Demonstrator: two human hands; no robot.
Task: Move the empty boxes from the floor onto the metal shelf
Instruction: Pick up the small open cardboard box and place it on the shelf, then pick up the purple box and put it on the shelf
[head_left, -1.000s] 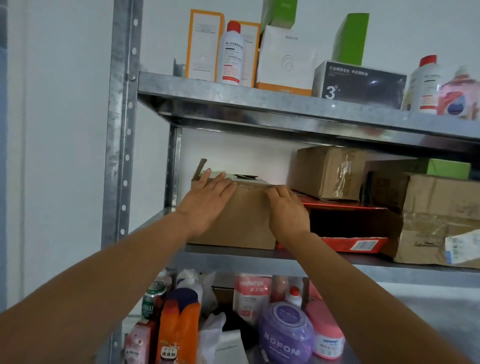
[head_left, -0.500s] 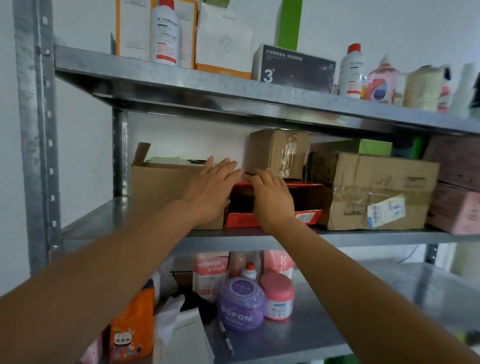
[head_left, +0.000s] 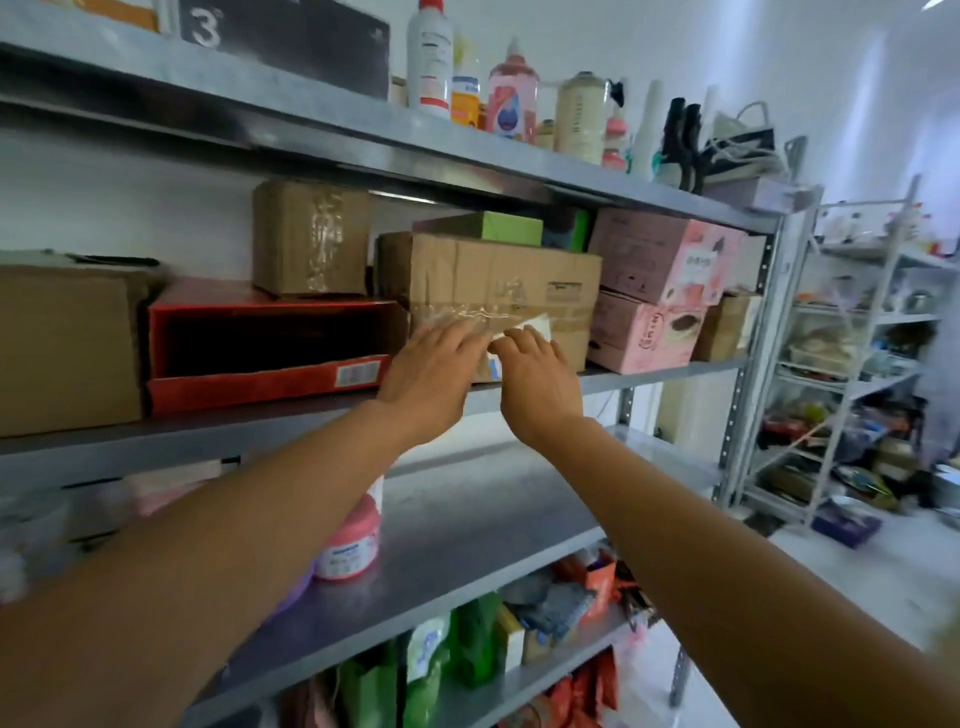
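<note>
Left hand (head_left: 434, 382) reaches to centre frame, flat and open, fingers extended, holding nothing; fingertips lie against the lower front of a taped brown cardboard box (head_left: 488, 291). Right hand (head_left: 537, 382) just beside it, also open, fingers loosely curved toward the same face; contact there unclear.

Box: rectangular, creased corrugated card, glossy clear tape across the front, pale label at lower edge. It sits on the middle tier of the metal shelf (head_left: 670, 371), a dull grey galvanised deck.

Left of it: red carton (head_left: 260, 384), open front, dark inside, barcode sticker. Small taped cardboard box (head_left: 311, 239) stands on top of it. Plain brown box (head_left: 67, 348) at far left edge. Right: two pink printed boxes (head_left: 660, 291), stacked. Green box (head_left: 488, 228) rests on the taped box.
</note>
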